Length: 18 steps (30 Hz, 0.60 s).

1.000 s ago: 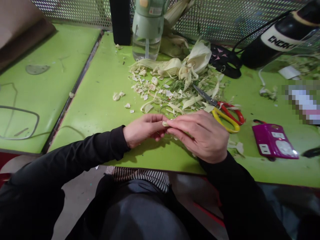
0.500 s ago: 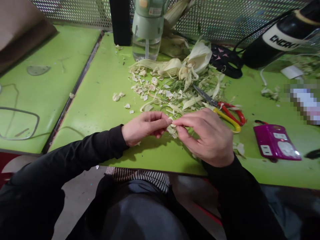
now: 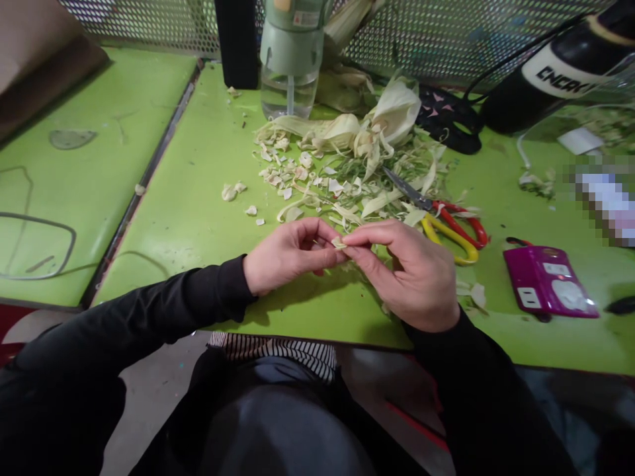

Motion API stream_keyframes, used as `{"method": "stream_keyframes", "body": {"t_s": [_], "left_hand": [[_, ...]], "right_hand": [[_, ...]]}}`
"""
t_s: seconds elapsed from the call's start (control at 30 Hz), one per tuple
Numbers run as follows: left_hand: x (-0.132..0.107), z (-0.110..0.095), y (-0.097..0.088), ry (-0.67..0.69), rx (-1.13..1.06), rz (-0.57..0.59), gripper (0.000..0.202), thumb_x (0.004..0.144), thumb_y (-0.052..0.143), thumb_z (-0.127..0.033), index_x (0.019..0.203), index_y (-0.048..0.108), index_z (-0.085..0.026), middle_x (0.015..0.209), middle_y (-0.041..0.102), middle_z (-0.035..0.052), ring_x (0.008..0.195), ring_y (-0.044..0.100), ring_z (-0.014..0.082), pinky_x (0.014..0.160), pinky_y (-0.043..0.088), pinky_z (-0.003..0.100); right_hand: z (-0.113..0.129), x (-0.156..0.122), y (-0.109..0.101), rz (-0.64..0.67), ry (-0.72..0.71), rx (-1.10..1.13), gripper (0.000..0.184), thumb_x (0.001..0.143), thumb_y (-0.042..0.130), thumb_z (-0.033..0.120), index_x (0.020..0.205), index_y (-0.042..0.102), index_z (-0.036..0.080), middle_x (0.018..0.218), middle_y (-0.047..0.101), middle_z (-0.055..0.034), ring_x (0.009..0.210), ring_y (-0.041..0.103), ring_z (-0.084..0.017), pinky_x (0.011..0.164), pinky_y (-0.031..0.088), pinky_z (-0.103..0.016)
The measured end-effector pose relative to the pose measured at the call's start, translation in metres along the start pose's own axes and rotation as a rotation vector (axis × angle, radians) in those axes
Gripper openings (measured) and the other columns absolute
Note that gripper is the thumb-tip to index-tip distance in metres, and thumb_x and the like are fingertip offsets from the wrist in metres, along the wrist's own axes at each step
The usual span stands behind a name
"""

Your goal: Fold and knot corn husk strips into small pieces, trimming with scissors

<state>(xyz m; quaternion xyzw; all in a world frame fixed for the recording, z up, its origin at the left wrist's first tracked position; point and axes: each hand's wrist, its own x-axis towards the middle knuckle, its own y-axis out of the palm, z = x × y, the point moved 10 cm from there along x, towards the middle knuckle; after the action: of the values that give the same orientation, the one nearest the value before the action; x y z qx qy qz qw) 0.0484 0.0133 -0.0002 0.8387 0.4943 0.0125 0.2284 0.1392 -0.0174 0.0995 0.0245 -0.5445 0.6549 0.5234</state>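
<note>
Centrally, a small pale piece (image 3: pixel 338 243) sits between the fingertips of both hands, raised in front of the body over the near part of the green table (image 3: pixel 178 205). Relative to the left hand (image 3: pixel 292 256), the piece lies to the right, at the ends of the thumb and index finger; relative to the right hand (image 3: pixel 409 274), it lies to the left. Neither hand is clearly nearer, as both meet at the piece.

Grip state: the right thumb and index finger are brought together on the right end of the piece. The left thumb and index finger close on it from the opposite side, with a gap between these two digits farther back; the exact contact is partly hidden. The long axis of the piece appears to run roughly left to right, from hand to hand, but the piece is too small to confirm this.

Surroundings: pale scraps (image 3: pixel 301 173) lie scattered just beyond the fingertips. A dry husk (image 3: pixel 342 131) lies behind them. Scissors (image 3: pixel 421 202) rest beyond the right hand, blades directed away and to the left, with the red and yellow handles nearest that hand.
</note>
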Motion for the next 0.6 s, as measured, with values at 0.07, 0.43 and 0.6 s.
{"method": "stream_keyframes", "body": {"t_s": [0.07, 0.43, 0.6], "left_hand": [[-0.001, 0.001, -0.004, -0.018, -0.008, -0.049, 0.011, 0.078, 0.068, -0.007, 0.08, 0.059, -0.013, 0.065, 0.062, -0.0036, 0.056, 0.057, 0.0048, 0.058, 0.048, 0.018], [-0.003, 0.0, -0.006, -0.041, -0.047, -0.14, 0.013, 0.075, 0.059, -0.003, 0.072, 0.053, -0.014, 0.061, 0.055, -0.0067, 0.052, 0.05, 0.0031, 0.056, 0.043, 0.017], [-0.002, 0.002, -0.005, -0.055, -0.035, -0.091, 0.01, 0.075, 0.06, -0.007, 0.081, 0.057, -0.014, 0.068, 0.057, -0.0048, 0.056, 0.053, 0.0048, 0.059, 0.045, 0.02]], "right_hand": [[0.001, 0.0, 0.001, 0.017, -0.014, -0.027, 0.014, 0.09, 0.066, 0.012, 0.096, 0.065, 0.024, 0.089, 0.075, -0.0015, 0.08, 0.071, -0.016, 0.072, 0.058, -0.029], [0.016, -0.001, 0.014, 0.133, -0.208, -0.186, 0.016, 0.09, 0.063, 0.008, 0.1, 0.063, 0.02, 0.091, 0.072, -0.0062, 0.083, 0.067, -0.019, 0.073, 0.055, -0.032], [0.017, -0.001, 0.014, 0.174, -0.253, -0.101, 0.014, 0.092, 0.061, 0.009, 0.1, 0.064, 0.02, 0.089, 0.07, -0.0045, 0.081, 0.064, -0.016, 0.073, 0.054, -0.031]]}}
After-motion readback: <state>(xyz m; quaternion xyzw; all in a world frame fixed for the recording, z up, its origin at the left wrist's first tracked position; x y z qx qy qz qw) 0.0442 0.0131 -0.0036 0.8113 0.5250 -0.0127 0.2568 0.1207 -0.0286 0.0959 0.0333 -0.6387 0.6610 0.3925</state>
